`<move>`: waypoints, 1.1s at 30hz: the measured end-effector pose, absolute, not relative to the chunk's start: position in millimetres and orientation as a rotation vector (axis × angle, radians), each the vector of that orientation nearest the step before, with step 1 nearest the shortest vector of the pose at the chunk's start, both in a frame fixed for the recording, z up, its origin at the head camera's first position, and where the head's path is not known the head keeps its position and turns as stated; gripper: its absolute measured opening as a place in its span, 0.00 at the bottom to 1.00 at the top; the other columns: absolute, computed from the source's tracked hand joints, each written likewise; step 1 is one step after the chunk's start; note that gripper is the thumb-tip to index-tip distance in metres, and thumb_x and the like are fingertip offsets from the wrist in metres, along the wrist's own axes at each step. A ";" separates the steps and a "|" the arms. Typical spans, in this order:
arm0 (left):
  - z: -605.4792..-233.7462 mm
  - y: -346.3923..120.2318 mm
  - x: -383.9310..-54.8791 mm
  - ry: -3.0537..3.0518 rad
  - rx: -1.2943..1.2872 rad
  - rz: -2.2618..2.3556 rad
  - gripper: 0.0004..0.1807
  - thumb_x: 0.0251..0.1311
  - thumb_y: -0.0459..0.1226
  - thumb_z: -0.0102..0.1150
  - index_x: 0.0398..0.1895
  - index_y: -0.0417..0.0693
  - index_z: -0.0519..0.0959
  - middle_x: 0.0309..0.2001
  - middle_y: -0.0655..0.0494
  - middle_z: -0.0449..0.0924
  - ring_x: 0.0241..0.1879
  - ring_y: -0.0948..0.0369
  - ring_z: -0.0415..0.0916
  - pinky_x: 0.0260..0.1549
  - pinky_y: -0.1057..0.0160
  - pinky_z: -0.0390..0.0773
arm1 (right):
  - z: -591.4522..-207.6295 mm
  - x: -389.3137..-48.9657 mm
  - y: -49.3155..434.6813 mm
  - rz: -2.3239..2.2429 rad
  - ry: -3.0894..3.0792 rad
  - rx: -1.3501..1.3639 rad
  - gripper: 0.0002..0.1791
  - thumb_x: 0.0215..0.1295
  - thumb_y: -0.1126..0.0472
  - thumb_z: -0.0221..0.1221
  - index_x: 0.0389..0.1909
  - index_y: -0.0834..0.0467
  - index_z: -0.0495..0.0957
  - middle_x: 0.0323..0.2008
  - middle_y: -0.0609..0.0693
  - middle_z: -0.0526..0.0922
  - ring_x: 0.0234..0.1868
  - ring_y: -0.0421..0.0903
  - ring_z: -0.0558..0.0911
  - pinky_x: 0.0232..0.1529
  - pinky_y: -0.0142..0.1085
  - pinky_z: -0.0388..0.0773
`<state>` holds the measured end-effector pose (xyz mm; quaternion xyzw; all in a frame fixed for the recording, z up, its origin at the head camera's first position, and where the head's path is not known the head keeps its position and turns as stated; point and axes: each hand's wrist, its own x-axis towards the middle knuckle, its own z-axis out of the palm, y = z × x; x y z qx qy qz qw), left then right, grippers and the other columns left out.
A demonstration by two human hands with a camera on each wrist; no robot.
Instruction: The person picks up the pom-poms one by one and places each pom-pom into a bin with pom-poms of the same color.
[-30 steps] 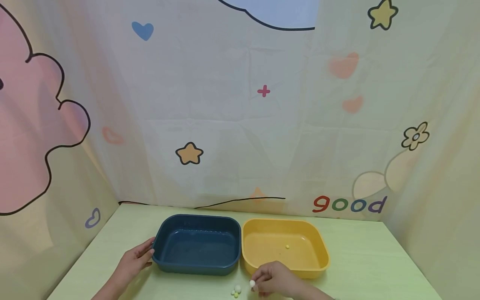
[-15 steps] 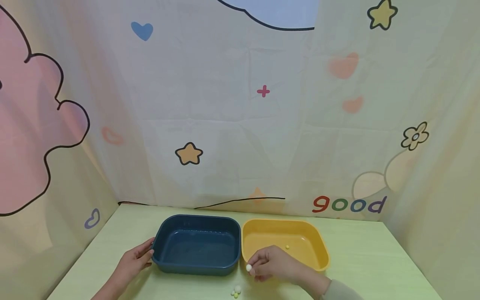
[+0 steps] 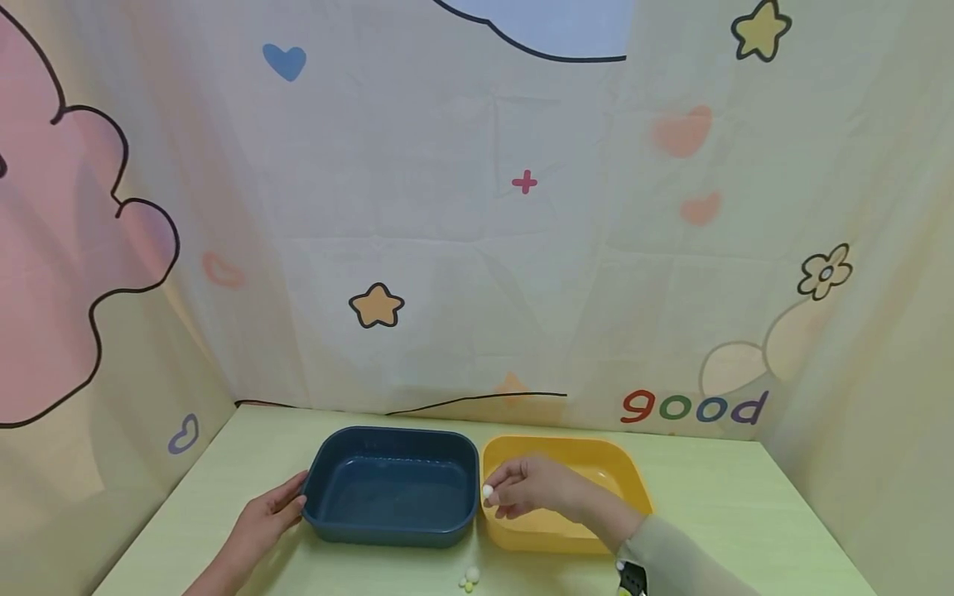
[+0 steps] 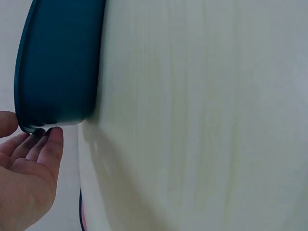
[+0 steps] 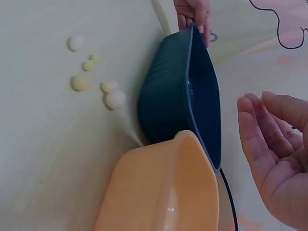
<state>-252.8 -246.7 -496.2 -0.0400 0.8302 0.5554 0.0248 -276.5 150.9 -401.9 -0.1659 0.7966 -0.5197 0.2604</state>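
My right hand (image 3: 547, 488) pinches a small white ball (image 3: 488, 492) between thumb and fingertips, raised over the left part of the yellow tub (image 3: 551, 542). In the right wrist view the same hand (image 5: 276, 149) has thumb and index finger close together, and the ball does not show. On the left, my other hand (image 3: 261, 521) holds the side of the dark blue tub (image 3: 387, 536). The left wrist view has its thumb at the rim and the fingers (image 4: 50, 149) against the outer wall of the blue tub (image 4: 57, 67).
Several loose white and yellow balls lie on the table in front of the tubs, among them a white ball (image 5: 114, 100) and a yellow ball (image 5: 80, 83). The tubs stand side by side on a pale green table (image 3: 715, 513). Printed cloth (image 3: 462, 273) hangs behind.
With the white ball, my right hand has risen from the tabletop in front of the yellow tub to above its left side. It now covers the yellow ball seen inside. The left hand stays put.
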 end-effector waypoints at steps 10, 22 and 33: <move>-495.2 -244.2 -254.4 2.488 -0.148 1.792 0.27 0.77 0.30 0.46 0.75 0.28 0.59 0.73 0.29 0.60 0.65 0.55 0.76 0.54 0.62 0.87 | -385.6 -291.3 143.1 -1.426 2.106 -0.528 0.14 0.70 0.65 0.62 0.49 0.72 0.81 0.43 0.62 0.90 0.34 0.39 0.86 0.49 0.40 0.90; -496.9 -245.9 -254.5 2.503 -0.153 1.774 0.27 0.77 0.30 0.47 0.75 0.29 0.60 0.73 0.30 0.61 0.65 0.52 0.76 0.53 0.61 0.87 | -370.9 -313.4 133.1 -1.344 2.168 -0.589 0.15 0.72 0.65 0.60 0.52 0.72 0.80 0.48 0.66 0.88 0.36 0.38 0.86 0.50 0.37 0.89; -496.4 -245.8 -254.4 2.509 -0.154 1.756 0.27 0.78 0.30 0.46 0.76 0.28 0.59 0.73 0.29 0.60 0.69 0.43 0.72 0.54 0.60 0.87 | -367.6 -333.2 120.6 -1.299 2.156 -0.565 0.13 0.71 0.67 0.58 0.51 0.70 0.81 0.47 0.61 0.90 0.36 0.38 0.87 0.52 0.40 0.89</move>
